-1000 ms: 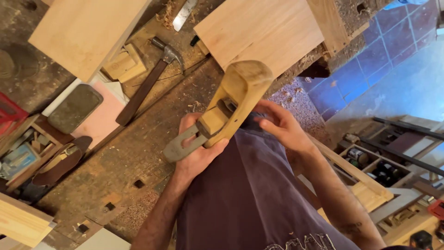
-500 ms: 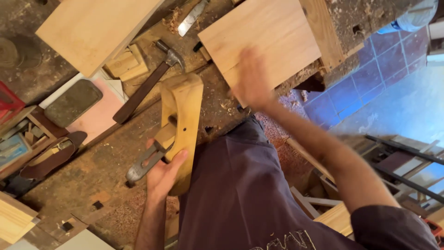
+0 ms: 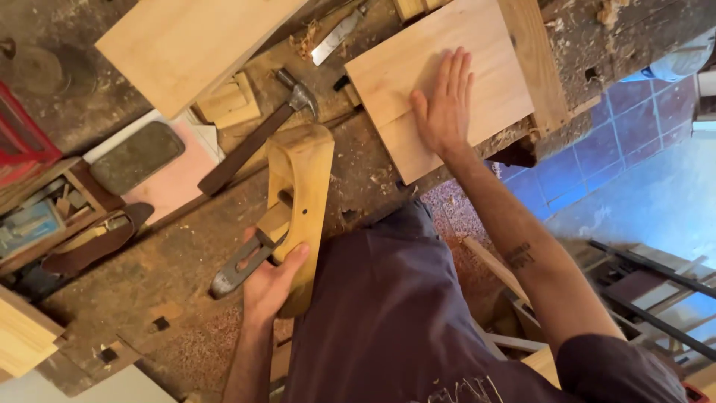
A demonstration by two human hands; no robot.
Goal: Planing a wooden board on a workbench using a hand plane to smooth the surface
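My left hand (image 3: 272,280) grips the rear end of a long pale wooden hand plane (image 3: 302,168), whose dark metal iron (image 3: 235,267) sticks out by my fingers. The plane lies lengthwise over the worn workbench (image 3: 160,261), close to my body. My right hand (image 3: 441,101) rests flat, palm down with fingers stretched, on a light wooden board (image 3: 388,86) at the bench's near edge. A thicker wooden strip (image 3: 533,60) borders that board on the right.
A hammer (image 3: 253,145) lies just beyond the plane's front end. A metal blade (image 3: 335,37) and another light board (image 3: 186,45) sit further back. At the left are a grey stone (image 3: 138,157), a wooden tray of small items (image 3: 37,216) and a red box (image 3: 22,142). Blue floor tiles (image 3: 597,149) show at right.
My right hand has let go of the plane and moved onto the board, settling flat. My left hand alone has swung the plane leftward and down toward the bench.
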